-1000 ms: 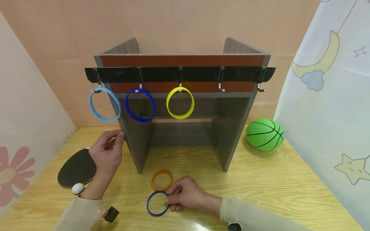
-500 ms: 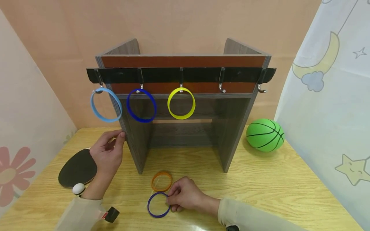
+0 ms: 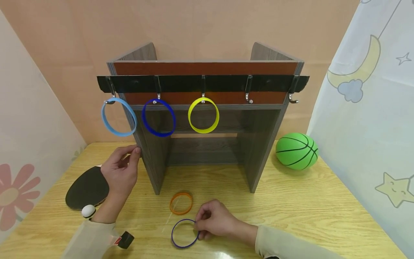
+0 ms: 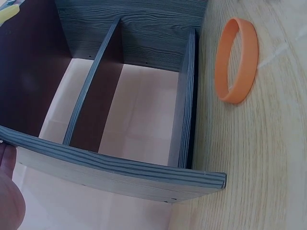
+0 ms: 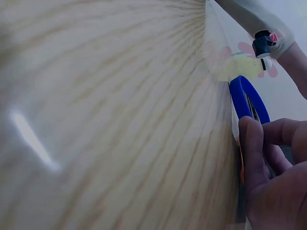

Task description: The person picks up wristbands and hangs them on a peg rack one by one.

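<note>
In the head view my right hand (image 3: 215,220) pinches a dark blue silicone wristband (image 3: 172,235) at its right side, low over the table. The right wrist view shows the wristband (image 5: 241,96) between thumb and fingers, standing tilted. An orange wristband (image 3: 181,213) lies on the table just beyond it. My left hand (image 3: 121,172) holds the front edge of the left side panel of a grey wooden shelf (image 3: 152,154), thumb against the edge. Light blue (image 3: 119,135), dark blue and yellow (image 3: 203,131) wristbands hang from the shelf's hooks.
A black strip (image 3: 181,83) with several hooks crosses the shelf front; the two right hooks bear nothing. A green ball (image 3: 297,151) sits at the right. A black table tennis paddle (image 3: 86,190) lies at the left, partly behind the left forearm.
My right hand has shifted slightly right and nearer me with the dark blue wristband, which now stands apart from the orange one and looks more tilted. The left hand has stayed on the shelf.
</note>
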`<action>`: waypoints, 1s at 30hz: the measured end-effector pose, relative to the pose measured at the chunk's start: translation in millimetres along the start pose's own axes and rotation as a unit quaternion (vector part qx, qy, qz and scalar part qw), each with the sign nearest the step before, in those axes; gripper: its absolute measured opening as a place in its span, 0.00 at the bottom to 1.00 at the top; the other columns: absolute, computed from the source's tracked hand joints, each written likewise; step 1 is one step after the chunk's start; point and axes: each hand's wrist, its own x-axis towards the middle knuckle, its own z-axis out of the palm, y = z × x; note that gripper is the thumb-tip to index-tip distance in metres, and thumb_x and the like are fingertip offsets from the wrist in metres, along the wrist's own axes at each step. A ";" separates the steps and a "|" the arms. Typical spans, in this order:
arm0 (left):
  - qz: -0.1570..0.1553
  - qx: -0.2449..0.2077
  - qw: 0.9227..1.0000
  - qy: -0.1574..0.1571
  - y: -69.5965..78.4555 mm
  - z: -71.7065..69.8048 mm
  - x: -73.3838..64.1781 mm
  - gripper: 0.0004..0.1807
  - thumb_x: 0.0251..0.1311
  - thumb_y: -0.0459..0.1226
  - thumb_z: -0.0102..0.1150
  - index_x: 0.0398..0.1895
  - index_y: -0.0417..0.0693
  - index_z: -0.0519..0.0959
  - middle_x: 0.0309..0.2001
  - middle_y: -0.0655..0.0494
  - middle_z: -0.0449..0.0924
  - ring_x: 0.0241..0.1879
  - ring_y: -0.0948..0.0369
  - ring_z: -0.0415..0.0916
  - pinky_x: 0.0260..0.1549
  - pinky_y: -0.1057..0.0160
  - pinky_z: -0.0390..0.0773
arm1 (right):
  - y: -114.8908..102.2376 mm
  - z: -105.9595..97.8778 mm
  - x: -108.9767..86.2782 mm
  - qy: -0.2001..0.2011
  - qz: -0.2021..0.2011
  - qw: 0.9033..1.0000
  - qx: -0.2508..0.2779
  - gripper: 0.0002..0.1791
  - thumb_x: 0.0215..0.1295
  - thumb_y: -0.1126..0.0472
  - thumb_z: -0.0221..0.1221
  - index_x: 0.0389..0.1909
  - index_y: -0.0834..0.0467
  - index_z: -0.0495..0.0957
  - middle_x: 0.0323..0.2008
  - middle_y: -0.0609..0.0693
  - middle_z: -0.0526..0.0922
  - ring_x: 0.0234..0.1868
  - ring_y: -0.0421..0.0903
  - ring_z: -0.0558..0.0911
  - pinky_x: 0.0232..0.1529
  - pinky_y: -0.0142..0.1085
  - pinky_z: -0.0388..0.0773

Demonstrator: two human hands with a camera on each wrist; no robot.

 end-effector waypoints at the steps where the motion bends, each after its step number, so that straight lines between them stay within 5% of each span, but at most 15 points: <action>1: 0.001 0.000 1.000 0.000 -0.1 0.0 0.0 0.03 0.52 0.18 0.58 0.28 0.18 0.78 0.27 0.42 0.80 0.29 0.66 0.80 0.36 0.70 0.80 | 1.0 -2.2 -1.4 -0.005 0.002 1.000 0.010 0.04 0.51 0.72 0.64 0.25 0.66 0.77 0.20 0.57 0.79 0.17 0.47 0.81 0.17 0.34 0.80; 14: 0.005 -0.008 1.000 -0.001 -1.2 -0.4 0.0 0.03 0.52 0.18 0.58 0.29 0.18 0.78 0.27 0.41 0.80 0.29 0.65 0.79 0.36 0.70 0.80 | 0.2 -34.6 -18.1 -0.041 0.007 0.996 0.078 0.03 0.53 0.75 0.61 0.28 0.70 0.76 0.26 0.62 0.81 0.26 0.51 0.83 0.26 0.36 0.82; 30: 0.003 -0.019 1.000 0.002 -7.7 -1.6 -2.0 0.03 0.51 0.17 0.58 0.28 0.17 0.77 0.27 0.40 0.80 0.28 0.64 0.79 0.35 0.70 0.80 | -19.2 -71.2 -35.6 -0.007 -0.038 0.995 0.097 0.05 0.51 0.76 0.60 0.26 0.66 0.76 0.31 0.61 0.79 0.32 0.57 0.84 0.36 0.44 0.82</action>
